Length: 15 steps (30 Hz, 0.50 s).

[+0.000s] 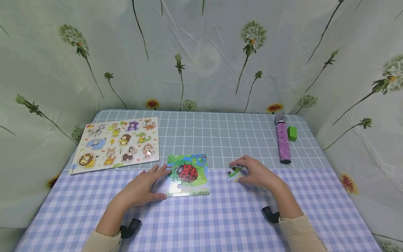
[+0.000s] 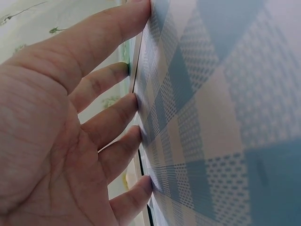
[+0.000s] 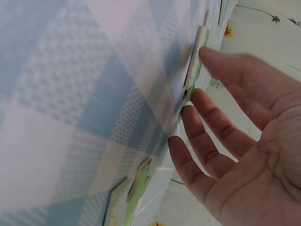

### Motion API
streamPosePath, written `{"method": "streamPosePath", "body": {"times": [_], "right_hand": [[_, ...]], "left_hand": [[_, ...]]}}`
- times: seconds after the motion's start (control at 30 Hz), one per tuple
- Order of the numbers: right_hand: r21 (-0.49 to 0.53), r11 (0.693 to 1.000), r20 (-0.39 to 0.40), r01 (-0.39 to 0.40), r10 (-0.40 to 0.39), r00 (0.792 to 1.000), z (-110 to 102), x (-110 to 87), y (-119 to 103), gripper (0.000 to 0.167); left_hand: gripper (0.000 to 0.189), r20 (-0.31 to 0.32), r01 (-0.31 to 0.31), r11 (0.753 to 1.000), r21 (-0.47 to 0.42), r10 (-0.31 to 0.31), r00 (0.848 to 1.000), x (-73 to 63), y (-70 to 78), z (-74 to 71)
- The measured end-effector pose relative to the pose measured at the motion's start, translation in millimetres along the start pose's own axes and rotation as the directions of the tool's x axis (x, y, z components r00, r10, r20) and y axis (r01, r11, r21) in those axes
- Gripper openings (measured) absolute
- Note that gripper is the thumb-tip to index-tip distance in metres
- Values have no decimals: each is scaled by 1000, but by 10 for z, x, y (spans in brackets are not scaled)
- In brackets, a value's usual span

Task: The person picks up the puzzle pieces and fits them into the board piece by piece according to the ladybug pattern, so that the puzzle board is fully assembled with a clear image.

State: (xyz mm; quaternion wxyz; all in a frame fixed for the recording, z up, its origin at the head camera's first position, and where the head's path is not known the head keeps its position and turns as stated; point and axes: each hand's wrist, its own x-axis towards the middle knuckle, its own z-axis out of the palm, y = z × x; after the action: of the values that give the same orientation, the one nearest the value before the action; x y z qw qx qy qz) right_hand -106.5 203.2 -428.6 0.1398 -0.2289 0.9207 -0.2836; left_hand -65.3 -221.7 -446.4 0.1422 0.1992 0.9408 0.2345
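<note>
In the head view, a square ladybug jigsaw puzzle (image 1: 188,175) lies on the table near the middle, with a pale unfilled patch at its lower left. My left hand (image 1: 143,185) rests at its left edge, fingers spread and fingertips touching the board and cloth; the left wrist view shows the palm (image 2: 42,155) side-on. To the right, my right hand (image 1: 256,173) holds a small green and white puzzle piece (image 1: 234,174) between thumb and index finger, low over the cloth. In the right wrist view the piece (image 3: 195,61) shows edge-on, beside the thumb and fingertips.
More puzzle pieces (image 3: 136,188) lie on the checked cloth (image 1: 201,224) near my right wrist. An animal peg puzzle board (image 1: 121,138) lies at the back left. A purple glittery microphone (image 1: 283,141) and a green block (image 1: 292,133) are at the back right.
</note>
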Motion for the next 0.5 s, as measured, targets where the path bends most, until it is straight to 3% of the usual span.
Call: {"method": "streamPosePath", "body": {"times": [0.23, 0.5], "right_hand": [[-12, 999, -47, 44, -45, 998, 55, 24, 41, 50], [-19, 999, -40, 46, -47, 998, 63, 34, 43, 49]], "left_hand": [[84, -6, -4, 1000, 1, 4, 1000, -6, 0, 4], [84, -10, -2, 1000, -5, 2, 1000, -11, 2, 2]]}}
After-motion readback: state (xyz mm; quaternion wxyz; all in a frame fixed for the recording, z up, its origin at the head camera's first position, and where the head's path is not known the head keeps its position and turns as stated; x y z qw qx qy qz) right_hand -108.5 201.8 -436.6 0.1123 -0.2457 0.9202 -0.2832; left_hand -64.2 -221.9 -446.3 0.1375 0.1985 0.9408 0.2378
